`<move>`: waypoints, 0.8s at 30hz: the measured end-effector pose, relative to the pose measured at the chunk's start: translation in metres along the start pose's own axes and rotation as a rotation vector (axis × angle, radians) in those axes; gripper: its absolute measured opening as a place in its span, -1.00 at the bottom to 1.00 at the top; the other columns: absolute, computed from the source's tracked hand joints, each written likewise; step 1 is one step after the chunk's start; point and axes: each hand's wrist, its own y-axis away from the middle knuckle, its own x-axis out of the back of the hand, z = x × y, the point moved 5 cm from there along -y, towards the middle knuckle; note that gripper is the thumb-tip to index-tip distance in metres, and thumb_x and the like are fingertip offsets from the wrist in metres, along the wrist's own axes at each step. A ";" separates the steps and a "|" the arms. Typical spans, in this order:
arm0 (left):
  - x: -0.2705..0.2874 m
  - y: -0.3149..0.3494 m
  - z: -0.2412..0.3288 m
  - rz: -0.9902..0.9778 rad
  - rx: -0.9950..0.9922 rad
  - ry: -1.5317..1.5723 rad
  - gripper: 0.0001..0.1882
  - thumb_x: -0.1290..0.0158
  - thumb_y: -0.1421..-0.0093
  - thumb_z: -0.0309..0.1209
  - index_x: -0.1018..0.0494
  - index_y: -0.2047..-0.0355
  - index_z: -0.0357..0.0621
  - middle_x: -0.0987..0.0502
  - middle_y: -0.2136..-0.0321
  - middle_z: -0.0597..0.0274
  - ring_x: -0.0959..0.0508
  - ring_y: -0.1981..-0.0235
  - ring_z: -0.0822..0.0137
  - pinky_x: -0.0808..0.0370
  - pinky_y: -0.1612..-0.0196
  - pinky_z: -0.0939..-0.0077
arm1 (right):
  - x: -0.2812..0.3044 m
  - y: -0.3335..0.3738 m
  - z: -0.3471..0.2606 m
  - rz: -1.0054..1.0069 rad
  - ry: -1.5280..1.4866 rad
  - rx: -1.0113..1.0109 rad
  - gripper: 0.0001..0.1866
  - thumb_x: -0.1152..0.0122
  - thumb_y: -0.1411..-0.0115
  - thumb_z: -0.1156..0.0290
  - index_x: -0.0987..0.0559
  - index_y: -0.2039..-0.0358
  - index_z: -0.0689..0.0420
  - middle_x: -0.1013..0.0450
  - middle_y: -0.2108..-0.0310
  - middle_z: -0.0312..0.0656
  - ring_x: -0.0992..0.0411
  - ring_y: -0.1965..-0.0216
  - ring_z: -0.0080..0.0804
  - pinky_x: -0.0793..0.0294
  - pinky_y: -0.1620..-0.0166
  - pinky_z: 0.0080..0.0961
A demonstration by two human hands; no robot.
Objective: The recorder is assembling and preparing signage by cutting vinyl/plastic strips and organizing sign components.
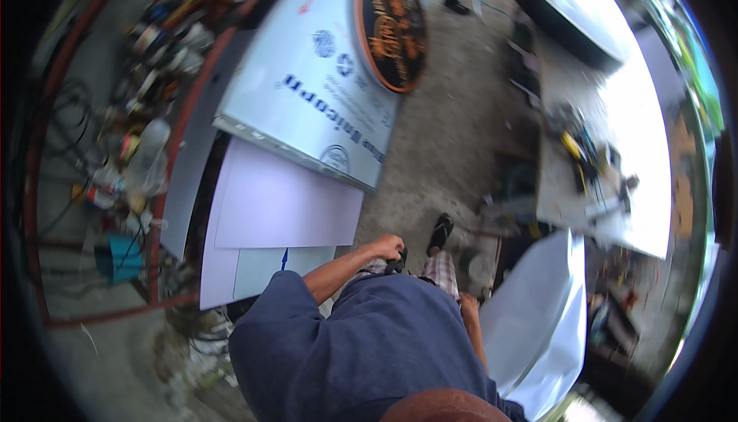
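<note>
My left hand [390,247] is held in front of my waist with its fingers curled closed. Just below it shows a small dark object [397,262], too blurred to name. Down at my right side, my right hand [467,303] hangs beside the plaid shorts [440,268]; its fingers are mostly hidden. To the left of my left hand lie pale sheets [288,199], partly under a large wrapped board [307,107]. Close to my right arm leans a big shiny silvery sheet [538,322].
A round black sign [390,26] with orange lettering rests on the board. At right, a white worktable [607,122] carries a large dark-rimmed disc [569,7] and several tools [580,157]. A red metal frame [192,99] with cluttered items stands left. Another person's foot [457,3] shows at the far end.
</note>
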 end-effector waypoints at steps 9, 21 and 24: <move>0.101 -0.041 0.008 0.519 0.133 0.257 -0.73 -0.22 0.06 -0.21 -0.61 0.54 -0.20 -0.60 0.58 0.09 -0.61 0.49 0.20 -0.48 0.39 0.31 | 0.039 -0.178 -0.142 -0.386 0.490 0.195 -0.60 -0.05 -0.20 0.24 -0.55 0.15 0.35 -0.56 0.28 0.02 -0.50 0.23 -0.16 -0.43 0.11 -0.28; 0.191 -0.060 0.010 0.921 0.235 0.657 -0.71 -0.19 -0.07 -0.25 -0.57 0.29 -0.20 -0.62 0.43 0.19 -0.58 0.42 0.42 -0.49 0.35 0.50 | -0.003 -0.291 -0.339 -0.600 0.535 -0.099 -0.57 -0.06 -0.19 0.23 -0.53 0.08 0.32 -0.56 0.21 0.02 -0.50 0.16 -0.14 -0.42 0.04 -0.30; 0.180 -0.088 0.006 0.761 0.217 0.797 -0.67 -0.21 -0.03 -0.25 -0.56 0.25 -0.21 -0.63 0.41 0.17 -0.60 0.37 0.36 -0.49 0.31 0.46 | -0.039 -0.316 -0.389 -0.713 0.706 0.053 -0.58 -0.07 -0.17 0.22 -0.53 0.09 0.30 -0.55 0.20 0.03 -0.50 0.15 -0.13 -0.43 0.04 -0.30</move>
